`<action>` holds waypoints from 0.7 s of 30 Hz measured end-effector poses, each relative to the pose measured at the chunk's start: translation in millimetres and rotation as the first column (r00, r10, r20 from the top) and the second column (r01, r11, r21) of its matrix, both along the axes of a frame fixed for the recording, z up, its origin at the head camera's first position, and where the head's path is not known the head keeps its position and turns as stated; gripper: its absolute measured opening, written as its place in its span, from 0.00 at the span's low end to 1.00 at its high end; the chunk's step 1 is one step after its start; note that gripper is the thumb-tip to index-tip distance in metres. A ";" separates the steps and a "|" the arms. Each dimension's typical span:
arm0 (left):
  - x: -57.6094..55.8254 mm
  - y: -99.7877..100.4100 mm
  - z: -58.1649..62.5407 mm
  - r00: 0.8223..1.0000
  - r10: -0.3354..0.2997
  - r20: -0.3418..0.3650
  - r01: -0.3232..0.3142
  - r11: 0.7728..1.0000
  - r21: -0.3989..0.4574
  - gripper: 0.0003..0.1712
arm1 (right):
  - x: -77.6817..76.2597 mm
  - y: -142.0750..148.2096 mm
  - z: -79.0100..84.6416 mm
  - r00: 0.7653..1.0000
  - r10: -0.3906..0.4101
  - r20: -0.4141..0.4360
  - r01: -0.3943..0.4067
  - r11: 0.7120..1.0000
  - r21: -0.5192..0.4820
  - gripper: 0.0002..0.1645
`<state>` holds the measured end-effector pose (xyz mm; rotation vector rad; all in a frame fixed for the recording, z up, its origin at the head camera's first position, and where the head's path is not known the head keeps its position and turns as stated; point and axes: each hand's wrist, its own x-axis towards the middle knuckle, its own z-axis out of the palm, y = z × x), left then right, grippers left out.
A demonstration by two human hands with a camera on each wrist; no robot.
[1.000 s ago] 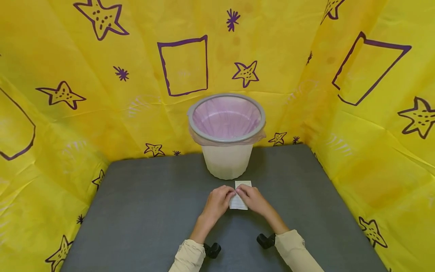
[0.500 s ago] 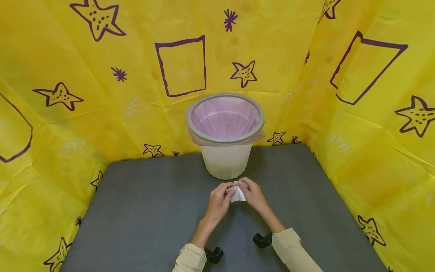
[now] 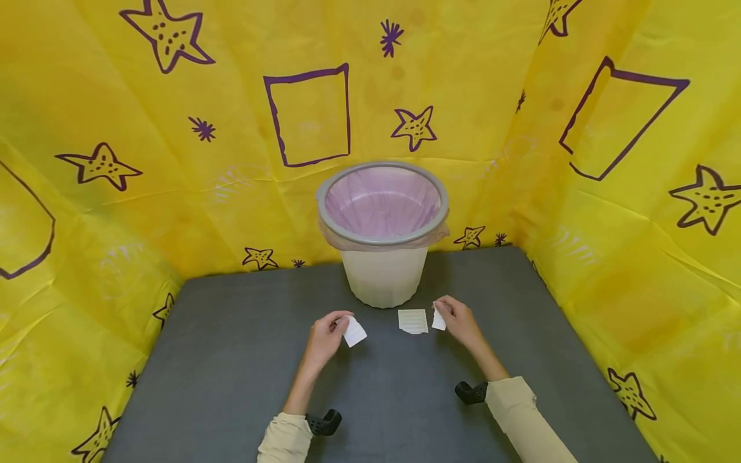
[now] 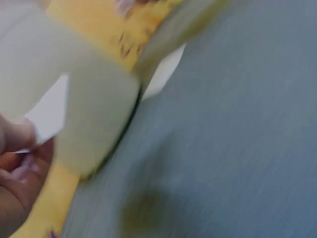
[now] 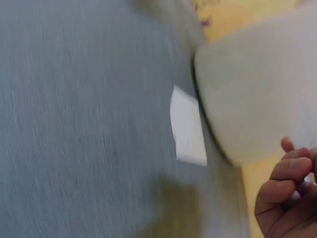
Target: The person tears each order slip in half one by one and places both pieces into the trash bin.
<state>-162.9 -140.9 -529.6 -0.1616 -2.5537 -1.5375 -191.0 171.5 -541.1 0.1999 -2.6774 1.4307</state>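
Observation:
Between thumb and fingers, my left hand (image 3: 325,337) pinches a torn piece of white paper (image 3: 355,332), which also shows in the left wrist view as a white paper scrap (image 4: 51,110). My right hand (image 3: 458,318) pinches a smaller paper piece (image 3: 439,319) to the right. A third piece, a lined paper (image 3: 413,321) with an uneven front edge, lies flat on the table between the hands. It sits just in front of the bin (image 3: 384,276). In the right wrist view my right hand's fingers (image 5: 292,169) are curled and mostly hide their piece.
The pale bin has a grey rim (image 3: 382,242) and a pinkish liner bag (image 3: 376,199) inside, and stands at the back of the grey table (image 3: 260,360). A yellow cloth (image 3: 231,128) with purple drawings encloses the back and sides.
The paper between my hands has been torn, and the hands have moved apart, left hand leftward and right hand rightward, each with a piece. The lined piece on the table is now uncovered.

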 end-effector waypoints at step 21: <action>-68.9 -147.8 71.2 0.974 -0.010 0.227 0.053 0.981 -0.185 0.21 | -54.5 96.8 67.4 0.977 -0.027 0.213 0.027 1.000 0.002 0.26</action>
